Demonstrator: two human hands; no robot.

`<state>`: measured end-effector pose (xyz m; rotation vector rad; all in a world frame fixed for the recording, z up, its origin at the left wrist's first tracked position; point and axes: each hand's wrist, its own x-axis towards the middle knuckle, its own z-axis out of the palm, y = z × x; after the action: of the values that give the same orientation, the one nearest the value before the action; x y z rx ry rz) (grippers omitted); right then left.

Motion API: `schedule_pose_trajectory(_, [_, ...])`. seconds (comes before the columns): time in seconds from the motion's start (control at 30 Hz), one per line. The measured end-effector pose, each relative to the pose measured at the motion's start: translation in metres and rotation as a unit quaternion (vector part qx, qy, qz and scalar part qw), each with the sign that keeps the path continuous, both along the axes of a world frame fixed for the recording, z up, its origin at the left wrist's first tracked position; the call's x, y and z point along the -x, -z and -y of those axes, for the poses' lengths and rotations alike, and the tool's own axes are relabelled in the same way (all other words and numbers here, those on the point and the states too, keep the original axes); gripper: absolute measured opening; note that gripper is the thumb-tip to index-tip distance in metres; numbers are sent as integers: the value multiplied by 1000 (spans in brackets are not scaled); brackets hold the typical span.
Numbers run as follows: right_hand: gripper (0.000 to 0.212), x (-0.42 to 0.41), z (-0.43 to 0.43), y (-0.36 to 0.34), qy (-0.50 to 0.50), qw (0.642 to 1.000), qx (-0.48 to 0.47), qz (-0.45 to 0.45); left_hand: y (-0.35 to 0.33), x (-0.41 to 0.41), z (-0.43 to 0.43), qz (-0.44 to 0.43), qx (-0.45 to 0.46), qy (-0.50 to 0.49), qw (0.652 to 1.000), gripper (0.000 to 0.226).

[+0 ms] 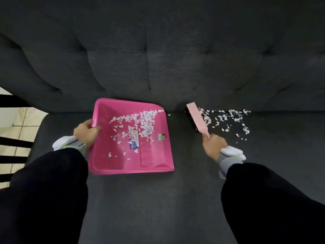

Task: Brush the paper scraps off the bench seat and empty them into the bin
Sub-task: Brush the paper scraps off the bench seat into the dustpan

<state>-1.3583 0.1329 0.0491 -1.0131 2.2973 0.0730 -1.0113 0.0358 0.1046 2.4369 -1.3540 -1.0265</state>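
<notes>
Head view: left hand [86, 132] grasps the dustpan [105, 155] rim at 9 o'clock on the seat [158, 199], scraps [146, 124] inside. Right hand [213, 144] grasps the brush [197, 118] handle at 3 o'clock. Loose scraps [228, 117] lie on the seat just beside the brush, toward 2 o'clock.

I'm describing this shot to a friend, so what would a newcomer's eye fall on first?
The bright pink dustpan stands out on the dark grey bench seat, left of centre, with white paper scraps scattered inside it and the left hand gripping its left rim. To its right, the right hand holds a pale pink brush with black bristles, and more loose scraps lie on the seat beyond it.
</notes>
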Motion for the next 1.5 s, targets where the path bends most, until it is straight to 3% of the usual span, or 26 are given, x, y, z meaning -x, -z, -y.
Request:
schedule_pose_trajectory(0.33, [47,-46,37,10,-36,997,-67,-15,13,-15,30,-8,-32,29,999,37])
schedule_pose_trajectory(0.47, [41,-62,26,10,-66,995,-50,47,18,-23,34,-22,-50,30,998,37])
schedule_pose_trajectory(0.67, [50,-36,10,9,38,997,-2,61,19,-22,32,-33,-45,30,998,36])
schedule_pose_trajectory(0.87, [49,-17,4,5,69,996,-15,55,15,-2,24,-57,-59,40,996,36])
schedule_pose_trajectory(1.1, [50,37,-23,-8,87,996,-27,5,18,58,7,-71,-62,72,993,28])
schedule_pose_trajectory(1.33, [35,144,-61,-18,199,978,23,-65,27,118,-5,-57,-49,90,993,31])
schedule_pose_trajectory(1.5, [32,205,-79,-9,205,976,-8,-73,32,139,-15,-57,7,35,998,40])
